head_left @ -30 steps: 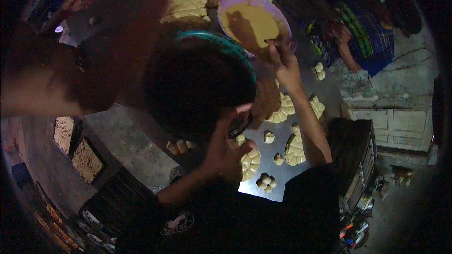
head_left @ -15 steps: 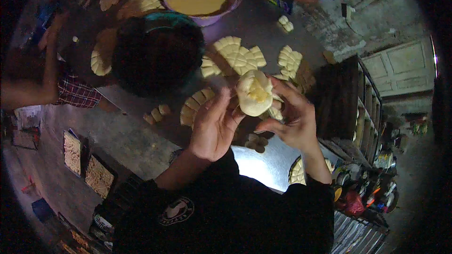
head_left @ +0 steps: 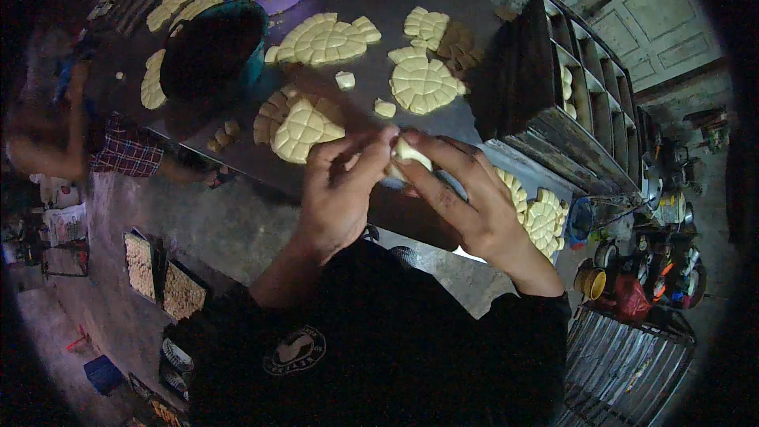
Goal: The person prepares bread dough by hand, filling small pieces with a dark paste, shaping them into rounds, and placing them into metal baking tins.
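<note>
Holding a pale dough piece [head_left: 415,154] at the centre of the work area, the left hand [head_left: 336,190] closes in from 8 o'clock and the right hand [head_left: 474,194] from 4 o'clock. The fingers of both hands are bent and grasping the dough, hiding much of it. Clock positions below are taken from this piece, 12 pointing away from the person.

Edges and clearance: the near edge of the table [head_left: 356,0] runs from 9 o'clock to 6 o'clock, passing below the hands. Bare tabletop lies at 12 o'clock. A wooden rack [head_left: 514,95] limits room at 2 o'clock; a dark teal bucket [head_left: 257,55] does so at 10 o'clock. Bare floor [head_left: 245,225] lies beyond the edge at 8 o'clock.

Count:
- Scored dough slabs [head_left: 427,83] — one at 11 o'clock, two between 12 and 1, two at 4, one between 9 and 10. More lie past the bucket; their exact number cannot be told.
- Loose lumps [head_left: 345,80]: two singles, toward 11 o'clock.
- Purple basin [head_left: 288,0]: one, at 11 o'clock, beyond the bucket.
- Filled trays [head_left: 165,289]: two, on the floor at 8 o'clock.

Markings: the dark shirt [head_left: 395,340] carries one round badge [head_left: 295,349] — a pale emblem with lettering around it.
</note>
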The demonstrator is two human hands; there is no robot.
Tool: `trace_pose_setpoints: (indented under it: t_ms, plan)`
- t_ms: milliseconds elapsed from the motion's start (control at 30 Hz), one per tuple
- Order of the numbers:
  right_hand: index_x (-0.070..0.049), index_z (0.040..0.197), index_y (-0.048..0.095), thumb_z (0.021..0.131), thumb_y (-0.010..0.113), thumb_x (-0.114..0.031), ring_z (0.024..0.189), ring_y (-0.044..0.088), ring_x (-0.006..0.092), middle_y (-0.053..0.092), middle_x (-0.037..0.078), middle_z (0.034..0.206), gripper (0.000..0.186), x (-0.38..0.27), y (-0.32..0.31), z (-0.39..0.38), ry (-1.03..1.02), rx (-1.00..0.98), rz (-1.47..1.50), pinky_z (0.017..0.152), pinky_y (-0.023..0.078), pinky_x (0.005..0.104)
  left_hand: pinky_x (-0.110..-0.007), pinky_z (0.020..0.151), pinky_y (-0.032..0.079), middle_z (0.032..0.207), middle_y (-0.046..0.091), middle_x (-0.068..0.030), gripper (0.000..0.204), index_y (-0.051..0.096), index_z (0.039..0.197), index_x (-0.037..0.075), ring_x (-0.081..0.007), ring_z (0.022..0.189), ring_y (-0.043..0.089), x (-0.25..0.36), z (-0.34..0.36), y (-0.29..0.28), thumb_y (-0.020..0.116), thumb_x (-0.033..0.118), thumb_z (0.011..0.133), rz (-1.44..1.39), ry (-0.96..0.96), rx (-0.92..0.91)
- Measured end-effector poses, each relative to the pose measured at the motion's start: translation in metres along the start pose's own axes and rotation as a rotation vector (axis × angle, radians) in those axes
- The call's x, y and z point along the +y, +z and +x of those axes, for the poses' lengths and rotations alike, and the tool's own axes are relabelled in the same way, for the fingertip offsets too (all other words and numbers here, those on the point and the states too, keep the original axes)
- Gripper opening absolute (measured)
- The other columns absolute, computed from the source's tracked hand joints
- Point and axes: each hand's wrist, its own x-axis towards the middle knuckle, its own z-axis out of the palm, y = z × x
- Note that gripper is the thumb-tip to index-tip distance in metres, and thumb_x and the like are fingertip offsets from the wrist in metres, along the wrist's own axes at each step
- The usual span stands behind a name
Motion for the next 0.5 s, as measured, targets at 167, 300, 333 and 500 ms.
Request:
trace_pose_setpoints:
  t_ms: [167, 300, 333, 500]
  plan:
    - [-0.003, 0.103, 0.069, 0.071, 0.078, -0.004, 0.087, 0.062, 0.0244, 0.065, 0.010, 0.105, 0.033, -0.008, -0.024, -0.020, 0.069, 0.063, 0.267, 0.069, 0.051, 0.0332, -0.023, 0.079, 0.051, 0.099, 0.071, -0.0115, 0.018, 0.068, 0.106, -0.007, -0.0121, 0.092, 0.065, 0.006, -0.019, 0.008, 0.060, -0.002, 0.092, 0.643, 0.046, -0.283]
    - [-0.002, 0.090, 0.067, 0.075, 0.077, -0.001, 0.079, 0.058, 0.0208, 0.063, 0.008, 0.087, 0.018, -0.008, -0.036, -0.013, 0.039, 0.051, 0.173, 0.066, 0.049, 0.0313, -0.024, 0.078, 0.053, 0.103, 0.071, -0.0136, 0.021, 0.068, 0.110, -0.006, -0.0138, 0.092, 0.066, 0.005, -0.021, 0.018, 0.065, -0.003, 0.089, 0.330, 0.129, -0.386]
    - [-0.002, 0.088, 0.065, 0.075, 0.079, -0.003, 0.075, 0.053, 0.0179, 0.055, 0.008, 0.088, 0.019, -0.012, -0.029, -0.014, 0.106, 0.149, 0.207, 0.064, 0.046, 0.0287, -0.025, 0.078, 0.054, 0.105, 0.071, -0.0141, 0.023, 0.068, 0.111, -0.005, -0.0146, 0.093, 0.067, 0.005, -0.019, 0.017, 0.066, -0.003, 0.088, 0.219, 0.143, -0.436]
    - [-0.002, 0.094, 0.065, 0.075, 0.082, -0.008, 0.080, 0.053, 0.0160, 0.060, 0.009, 0.094, 0.026, 0.002, -0.016, 0.002, 0.253, 0.136, 0.497, 0.065, 0.044, 0.0284, -0.032, 0.091, 0.054, 0.110, 0.070, -0.0135, 0.023, 0.067, 0.113, -0.005, -0.0179, 0.100, 0.067, 0.006, 0.017, -0.010, 0.062, -0.003, 0.090, 0.404, 0.183, -0.598]
